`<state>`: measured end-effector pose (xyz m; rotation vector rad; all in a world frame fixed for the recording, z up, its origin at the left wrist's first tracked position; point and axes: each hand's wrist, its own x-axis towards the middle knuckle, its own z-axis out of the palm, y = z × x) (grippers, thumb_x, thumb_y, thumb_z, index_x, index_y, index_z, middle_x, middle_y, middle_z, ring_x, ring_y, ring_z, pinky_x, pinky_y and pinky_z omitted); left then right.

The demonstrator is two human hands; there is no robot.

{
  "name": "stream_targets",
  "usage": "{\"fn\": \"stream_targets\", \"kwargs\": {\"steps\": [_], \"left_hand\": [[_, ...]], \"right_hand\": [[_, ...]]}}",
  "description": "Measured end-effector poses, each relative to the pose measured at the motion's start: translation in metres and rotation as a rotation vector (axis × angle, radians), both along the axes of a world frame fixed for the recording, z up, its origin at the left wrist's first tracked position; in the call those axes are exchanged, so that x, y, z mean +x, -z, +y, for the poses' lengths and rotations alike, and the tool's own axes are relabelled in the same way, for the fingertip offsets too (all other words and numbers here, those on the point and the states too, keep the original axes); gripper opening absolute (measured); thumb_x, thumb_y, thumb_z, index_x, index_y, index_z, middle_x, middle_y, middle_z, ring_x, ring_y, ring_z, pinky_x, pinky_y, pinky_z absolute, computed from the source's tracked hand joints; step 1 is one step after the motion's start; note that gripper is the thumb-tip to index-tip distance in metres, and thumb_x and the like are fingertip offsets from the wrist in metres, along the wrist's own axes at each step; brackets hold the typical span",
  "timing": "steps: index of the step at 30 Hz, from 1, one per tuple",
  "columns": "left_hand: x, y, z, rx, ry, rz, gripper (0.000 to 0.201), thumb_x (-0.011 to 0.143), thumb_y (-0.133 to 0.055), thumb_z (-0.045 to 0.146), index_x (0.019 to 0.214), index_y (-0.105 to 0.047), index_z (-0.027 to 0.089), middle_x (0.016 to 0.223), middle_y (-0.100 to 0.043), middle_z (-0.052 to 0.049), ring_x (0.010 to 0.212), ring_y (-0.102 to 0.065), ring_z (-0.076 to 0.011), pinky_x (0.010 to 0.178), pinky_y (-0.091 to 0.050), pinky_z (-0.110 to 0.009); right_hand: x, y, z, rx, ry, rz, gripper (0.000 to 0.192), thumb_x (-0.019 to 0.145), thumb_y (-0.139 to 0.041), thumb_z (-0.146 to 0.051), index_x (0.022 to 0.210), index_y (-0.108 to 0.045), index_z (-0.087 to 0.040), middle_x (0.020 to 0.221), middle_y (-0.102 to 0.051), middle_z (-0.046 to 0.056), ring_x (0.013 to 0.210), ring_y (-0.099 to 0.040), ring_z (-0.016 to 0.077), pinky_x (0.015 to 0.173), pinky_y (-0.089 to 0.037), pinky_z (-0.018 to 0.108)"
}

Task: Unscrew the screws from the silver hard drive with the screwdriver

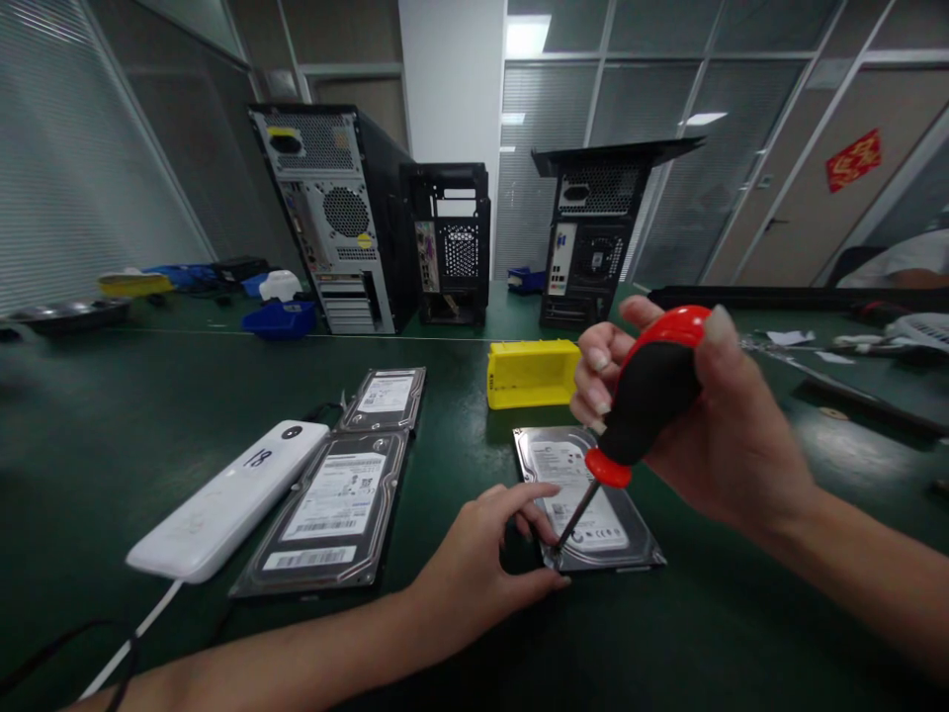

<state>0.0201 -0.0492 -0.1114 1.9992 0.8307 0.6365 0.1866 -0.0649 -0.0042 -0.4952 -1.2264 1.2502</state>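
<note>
My right hand [731,445] grips a screwdriver [652,386] with a bulky red and black handle. Its thin shaft slants down to the left, with the tip at the near left corner of a hard drive [593,499]. That drive lies flat on the green table, its white label facing up. Around the same corner, my left hand [496,539] curls its thumb and fingers, holding the drive close to the screwdriver tip. Whether a screw sits under the tip I cannot tell. Just behind the drive stands a yellow plastic bin [530,376], partly behind my right fingers.
Two more hard drives [337,509] lie left, beside a white power bank [226,504] with a cable. Computer cases [341,218] stand along the back, with a blue bin [278,319] in front. Metal strips and papers [790,337] lie right. A person's sleeve [915,262] shows far right.
</note>
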Motion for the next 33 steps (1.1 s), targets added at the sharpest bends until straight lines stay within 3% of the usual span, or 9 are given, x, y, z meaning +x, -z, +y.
{"fn": "stream_targets", "kwargs": {"steps": [7,14,20,29,33], "left_hand": [[-0.0014,0.0022,-0.0022,0.039,-0.031,0.017,0.060,0.067,-0.079,0.022,0.121,-0.055,0.021,0.090,-0.068,0.000,0.082,-0.057,-0.0179,0.080,-0.040,-0.032],[-0.0023,-0.0008,-0.0005,-0.049,-0.057,0.000,0.066,0.064,-0.081,0.029,0.123,-0.053,0.023,0.085,-0.071,0.002,0.079,-0.060,-0.0188,0.086,-0.038,-0.035],[-0.0019,-0.0024,-0.0002,-0.039,-0.050,-0.007,0.063,0.063,-0.082,0.025,0.121,-0.055,0.024,0.091,-0.070,0.002,0.086,-0.058,-0.0189,0.083,-0.039,-0.032],[-0.0017,0.0018,0.0004,-0.031,-0.033,-0.040,0.061,0.063,-0.082,0.023,0.118,-0.056,0.022,0.090,-0.070,0.002,0.086,-0.058,-0.0187,0.083,-0.039,-0.031],[-0.0013,0.0005,0.0010,-0.042,-0.024,-0.029,0.058,0.065,-0.081,0.026,0.117,-0.057,0.022,0.090,-0.071,0.001,0.085,-0.060,-0.0192,0.088,-0.038,-0.034]], "right_hand": [[0.0007,-0.0011,-0.0007,-0.031,0.032,-0.079,0.023,0.075,-0.067,-0.042,0.086,-0.062,-0.023,0.078,-0.057,-0.001,0.067,-0.056,0.0096,0.063,-0.052,0.021],[0.0000,-0.0040,-0.0025,-0.020,-0.061,-0.063,0.032,0.090,-0.041,-0.043,0.096,-0.066,-0.024,0.086,-0.059,0.003,0.073,-0.060,0.0126,0.069,-0.054,0.028],[-0.0017,0.0020,0.0028,-0.020,0.034,-0.077,0.018,0.076,-0.067,-0.037,0.085,-0.059,-0.024,0.077,-0.056,-0.002,0.064,-0.056,0.0094,0.062,-0.052,0.022],[-0.0015,0.0020,-0.0002,-0.044,-0.088,-0.053,0.028,0.084,-0.053,-0.040,0.105,-0.060,-0.023,0.086,-0.058,0.000,0.073,-0.059,0.0109,0.071,-0.053,0.024],[-0.0041,0.0048,0.0019,0.010,-0.017,-0.049,0.021,0.079,-0.062,-0.040,0.091,-0.055,-0.024,0.074,-0.056,-0.003,0.064,-0.055,0.0093,0.064,-0.050,0.022]]}}
